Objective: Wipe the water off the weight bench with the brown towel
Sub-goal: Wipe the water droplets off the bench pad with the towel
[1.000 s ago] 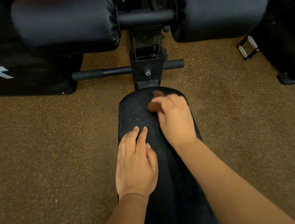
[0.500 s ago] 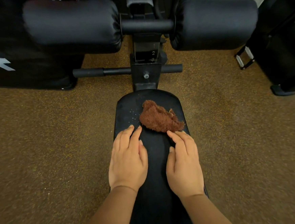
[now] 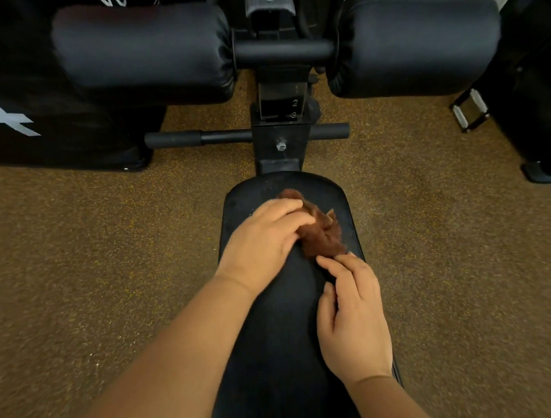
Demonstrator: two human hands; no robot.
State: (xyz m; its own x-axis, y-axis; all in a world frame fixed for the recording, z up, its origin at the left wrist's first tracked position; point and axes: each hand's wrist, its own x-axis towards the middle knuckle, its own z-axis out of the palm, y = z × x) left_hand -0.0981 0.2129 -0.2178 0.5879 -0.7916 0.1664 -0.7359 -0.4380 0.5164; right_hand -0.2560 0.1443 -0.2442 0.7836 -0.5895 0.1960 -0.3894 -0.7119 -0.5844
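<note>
The brown towel (image 3: 322, 231), bunched at the far end of the weight bench (image 3: 279, 357), is gripped by the left hand (image 3: 263, 239); its near edge is touched by the right hand (image 3: 353, 318) with loosely spread fingers. Wiping seems about to begin, and a firm sweep across the wet patch is called for next.

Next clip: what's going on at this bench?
A person leans over a black weight bench, working a crumpled brown towel near its far end. The left hand lies on the towel's left side with fingers curled over it; the right hand rests on the pad with its fingertips touching the towel's near edge. Any water under the hands and towel is hidden. The floor around is brown speckled carpet.
</note>
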